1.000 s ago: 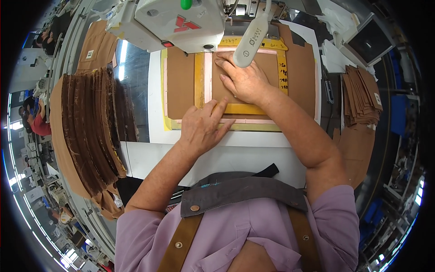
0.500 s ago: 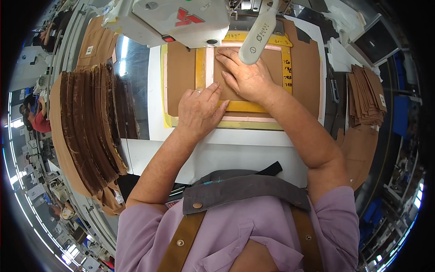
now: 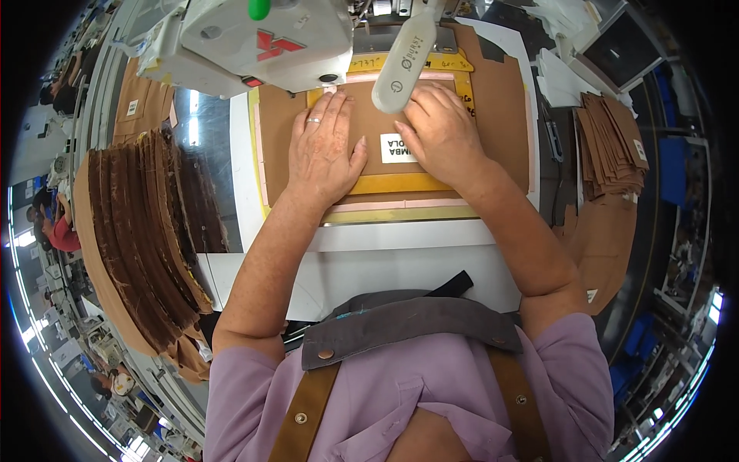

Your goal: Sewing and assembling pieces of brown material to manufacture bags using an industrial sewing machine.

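Observation:
My left hand [image 3: 323, 146] lies flat on brown cloth with its fingers stretched forward, over the left side of a yellow frame-shaped template [image 3: 400, 183]. My right hand [image 3: 449, 137] rests on the template's right part, its fingers bent and the thumb apart from them. A white control handle [image 3: 400, 73] hides some of those fingertips. Between the hands a white printed label [image 3: 396, 148] shows on a brown cloth piece [image 3: 375, 115] inside the template. Under the template lies a larger brown cloth panel [image 3: 504, 146] on a white board [image 3: 242, 154].
A white sewing machine head [image 3: 265, 50] overhangs the work from the far side. Thick stacks of brown cloth [image 3: 138, 239] stand at left; smaller brown pieces [image 3: 610, 150] lie at right, below a dark screen [image 3: 622, 50]. A cutter [image 3: 554, 138] lies beside the board.
The left hand has moved forward and flattened over the template's left side. My right hand has shifted right, its fingers more bent. The white label now shows between them. The whole view has shifted slightly.

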The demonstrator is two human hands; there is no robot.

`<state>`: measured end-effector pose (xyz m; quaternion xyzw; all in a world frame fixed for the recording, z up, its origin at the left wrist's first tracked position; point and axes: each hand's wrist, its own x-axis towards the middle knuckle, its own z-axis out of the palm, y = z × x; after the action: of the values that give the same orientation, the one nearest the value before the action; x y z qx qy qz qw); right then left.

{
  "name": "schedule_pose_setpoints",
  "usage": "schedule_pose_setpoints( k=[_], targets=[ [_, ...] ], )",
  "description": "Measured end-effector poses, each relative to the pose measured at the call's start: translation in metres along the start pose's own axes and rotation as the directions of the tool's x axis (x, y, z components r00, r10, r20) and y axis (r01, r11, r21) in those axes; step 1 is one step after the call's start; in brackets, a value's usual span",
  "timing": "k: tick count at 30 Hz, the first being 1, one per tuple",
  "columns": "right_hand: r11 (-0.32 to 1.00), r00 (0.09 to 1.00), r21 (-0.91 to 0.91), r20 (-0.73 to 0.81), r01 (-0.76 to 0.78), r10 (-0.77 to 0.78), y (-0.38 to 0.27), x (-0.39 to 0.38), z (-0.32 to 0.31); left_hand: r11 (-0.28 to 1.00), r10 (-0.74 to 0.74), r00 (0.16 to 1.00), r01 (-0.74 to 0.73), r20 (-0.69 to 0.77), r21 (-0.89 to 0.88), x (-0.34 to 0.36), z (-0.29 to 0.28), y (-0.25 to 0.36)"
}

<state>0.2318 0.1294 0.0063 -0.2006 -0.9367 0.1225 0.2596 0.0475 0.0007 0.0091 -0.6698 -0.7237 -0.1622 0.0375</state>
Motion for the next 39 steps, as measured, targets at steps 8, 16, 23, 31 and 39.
schedule_pose_setpoints(
  k=[8,16,23,31,39],
  targets=[
    [0.96,0.987,-0.241,0.04,-0.143,0.157,0.009,-0.031,-0.012,0.994,-0.009,0.995,-0.002,0.102,0.108,0.003,-0.004,-0.001],
    [0.944,0.977,-0.293,0.095,-0.154,0.189,0.011,-0.026,-0.009,0.993,0.008,0.995,-0.02,0.096,0.118,0.005,-0.005,0.004],
    [0.967,0.989,-0.217,-0.091,-0.133,0.115,0.037,-0.014,-0.017,0.969,0.044,0.993,-0.016,0.111,-0.248,0.014,0.005,0.023],
    [0.966,0.985,-0.205,-0.107,-0.159,0.139,0.053,-0.016,-0.029,0.98,-0.008,0.979,0.048,0.204,-0.194,0.031,0.016,0.033],
    [0.967,0.995,-0.249,-0.094,-0.047,0.024,0.037,-0.023,-0.02,0.99,0.075,0.994,-0.064,0.082,-0.128,0.031,0.022,0.031]
  ],
)
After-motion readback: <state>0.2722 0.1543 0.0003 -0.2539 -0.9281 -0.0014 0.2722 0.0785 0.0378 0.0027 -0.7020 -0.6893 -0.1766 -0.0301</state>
